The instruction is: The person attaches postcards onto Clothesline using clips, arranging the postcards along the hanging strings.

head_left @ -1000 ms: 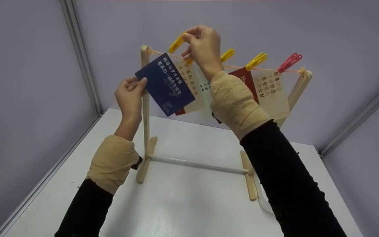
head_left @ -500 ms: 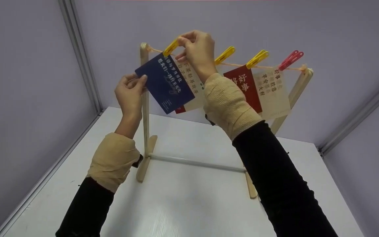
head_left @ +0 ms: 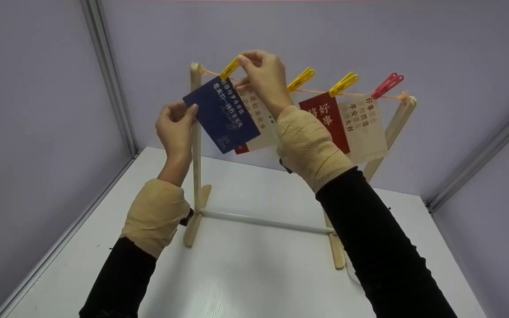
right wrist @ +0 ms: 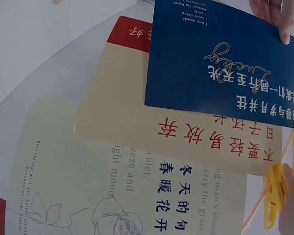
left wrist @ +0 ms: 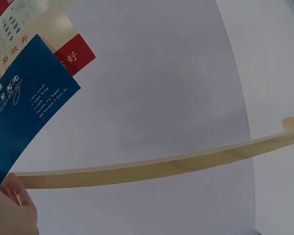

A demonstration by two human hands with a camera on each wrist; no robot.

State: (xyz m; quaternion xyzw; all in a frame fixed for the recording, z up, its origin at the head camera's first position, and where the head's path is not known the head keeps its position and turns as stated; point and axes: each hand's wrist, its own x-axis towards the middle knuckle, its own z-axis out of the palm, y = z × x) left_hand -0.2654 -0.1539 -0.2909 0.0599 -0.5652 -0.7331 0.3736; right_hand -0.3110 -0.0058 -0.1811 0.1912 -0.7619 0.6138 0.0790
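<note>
A dark blue card [head_left: 223, 115] with white writing hangs tilted at the left end of the orange string. My left hand [head_left: 175, 130] pinches its left corner between thumb and fingers. In my right hand [head_left: 265, 77] I pinch a yellow clothespin [head_left: 230, 68], whose tip sits over the card's top corner. Behind the blue card a cream card [right wrist: 117, 93] with a red end overlaps it. A pale green card [right wrist: 68, 161] with a rose drawing hangs farther along. Another yellow clothespin [right wrist: 274, 193] stands by the cream card's edge in the right wrist view.
The string runs between two wooden posts [head_left: 195, 145], joined low by a pale rod [head_left: 263, 221]. Farther right hang a red card [head_left: 332, 128] and a cream card [head_left: 365, 132], under a yellow clothespin [head_left: 343, 84] and a pink clothespin [head_left: 388, 85]. The stand is on a white table [head_left: 237, 274].
My right hand has come down and slightly left, bringing the yellow clothespin onto the blue card's top corner. My left hand keeps its pinch on the card, almost still.
</note>
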